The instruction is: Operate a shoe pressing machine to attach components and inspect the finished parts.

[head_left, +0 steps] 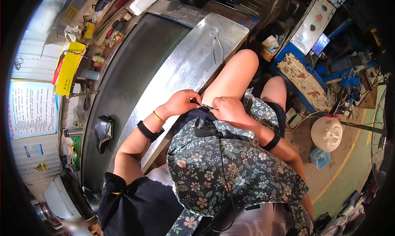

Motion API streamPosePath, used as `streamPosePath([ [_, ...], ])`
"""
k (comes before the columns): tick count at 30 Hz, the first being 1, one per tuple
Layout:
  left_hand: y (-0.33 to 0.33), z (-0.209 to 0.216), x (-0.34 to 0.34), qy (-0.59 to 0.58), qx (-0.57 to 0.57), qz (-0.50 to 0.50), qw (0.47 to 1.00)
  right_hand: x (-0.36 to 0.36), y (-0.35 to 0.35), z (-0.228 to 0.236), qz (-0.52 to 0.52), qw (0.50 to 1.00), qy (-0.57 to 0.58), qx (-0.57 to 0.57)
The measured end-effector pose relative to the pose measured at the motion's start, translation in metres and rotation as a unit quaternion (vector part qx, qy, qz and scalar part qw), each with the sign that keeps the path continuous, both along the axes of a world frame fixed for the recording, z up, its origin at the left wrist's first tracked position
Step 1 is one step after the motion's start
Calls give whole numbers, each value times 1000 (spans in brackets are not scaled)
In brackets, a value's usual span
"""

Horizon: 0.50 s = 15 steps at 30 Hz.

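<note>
A small thin piece point(207, 107), too small to identify, is pinched between the left hand point(181, 102) and right hand point(227, 109) over the floral fabric point(230, 162) on the lap; both hands are closed on it; it is judged light and best held fingertip-wise by its ends; pliers point(216, 42) lie on the metal bench point(185, 67).

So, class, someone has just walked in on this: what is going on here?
A seated person has both hands together over the lap. The left hand and right hand pinch a small thin item at the edge of a floral cloth; what it is cannot be told. Pliers lie untouched on the metal bench ahead.
</note>
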<state>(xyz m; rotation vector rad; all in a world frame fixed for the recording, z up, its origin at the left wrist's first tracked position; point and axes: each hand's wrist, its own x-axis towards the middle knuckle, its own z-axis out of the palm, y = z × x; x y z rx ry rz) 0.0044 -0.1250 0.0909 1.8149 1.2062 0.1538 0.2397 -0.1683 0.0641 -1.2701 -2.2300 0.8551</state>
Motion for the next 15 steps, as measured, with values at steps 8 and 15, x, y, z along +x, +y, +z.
streamPosePath([
  [8, 13, -6, 18, -32, -6, 31, 999, 9, -6, 1, -46, 995, 80, 25],
  [15, 41, -4, 57, -41, 27, 63, 997, 24, 6, -14, -201, 945, 241, -96],
])
